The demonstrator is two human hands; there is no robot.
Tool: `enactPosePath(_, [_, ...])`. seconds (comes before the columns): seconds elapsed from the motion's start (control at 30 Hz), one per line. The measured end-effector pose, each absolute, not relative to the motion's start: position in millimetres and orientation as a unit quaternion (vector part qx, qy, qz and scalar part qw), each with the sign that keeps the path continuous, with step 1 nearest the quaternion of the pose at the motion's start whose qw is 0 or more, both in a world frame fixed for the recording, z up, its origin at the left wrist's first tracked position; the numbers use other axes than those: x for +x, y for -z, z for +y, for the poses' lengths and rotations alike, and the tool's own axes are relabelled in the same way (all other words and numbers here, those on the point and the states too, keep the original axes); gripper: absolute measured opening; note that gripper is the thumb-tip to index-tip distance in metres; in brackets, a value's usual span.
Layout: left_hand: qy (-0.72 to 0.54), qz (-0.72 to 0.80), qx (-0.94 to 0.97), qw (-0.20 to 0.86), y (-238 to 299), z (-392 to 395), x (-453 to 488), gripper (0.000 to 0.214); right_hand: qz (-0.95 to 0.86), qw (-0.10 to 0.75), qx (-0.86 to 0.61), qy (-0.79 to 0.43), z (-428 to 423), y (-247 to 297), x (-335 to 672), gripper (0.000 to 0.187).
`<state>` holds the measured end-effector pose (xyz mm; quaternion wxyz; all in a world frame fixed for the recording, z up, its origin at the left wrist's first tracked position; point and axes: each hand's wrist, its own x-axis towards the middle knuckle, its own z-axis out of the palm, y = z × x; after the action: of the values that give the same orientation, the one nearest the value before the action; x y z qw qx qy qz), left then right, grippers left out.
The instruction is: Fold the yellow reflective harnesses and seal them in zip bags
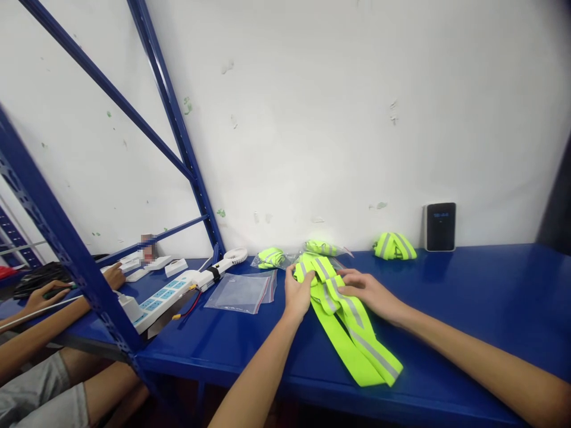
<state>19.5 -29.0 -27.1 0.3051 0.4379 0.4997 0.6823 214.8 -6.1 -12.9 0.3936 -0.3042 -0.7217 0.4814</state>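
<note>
A neon yellow-green reflective strap harness (348, 324) with grey stripes lies in loose folds on the blue table, its long loop reaching toward the front edge. My left hand (298, 294) is closed around the bunched upper end, thumb on top. On the other side, my right hand (370, 292) pinches a striped band between thumb and fingers; the fingertips are partly hidden by the folds. Just behind my hands lies a bagged reflective strap bundle (322, 247), with another bagged bundle (270, 257) to its left. An unbagged folded bundle (395, 246) rests by the wall.
Flat clear zip bags (243, 292) lie left of my hands. Beyond them are a white power strip (167, 297), a small fan (234, 257) and a blue rack post (66, 238). A black-fronted device (440, 227) stands at the wall. Another person's hands (47, 296) are at far left.
</note>
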Motion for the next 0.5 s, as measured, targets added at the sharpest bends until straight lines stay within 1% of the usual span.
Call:
enactPosePath(0.13, [-0.708,0.458,0.429,0.325,30.7,-27.6,18.7,0.068,-0.76,0.364,-0.322,-0.432,-6.2,17.8,212.2,0.025])
enactPosePath(0.2, [-0.709,0.448,0.43,0.334,31.6,-26.4,18.7,0.069,-0.76,0.365,-0.323,-0.43,-7.3,19.1,210.5,0.026])
enactPosePath(0.4, [-0.672,0.474,0.453,0.345,29.5,-25.4,19.5,0.038,-0.722,0.394,-0.335,-0.459,-10.4,18.1,206.2,0.037])
enactPosePath(0.5, [-0.657,0.478,0.487,0.319,27.1,-27.1,21.4,0.033,-0.699,0.408,-0.338,-0.48,-13.6,15.9,205.1,0.039])
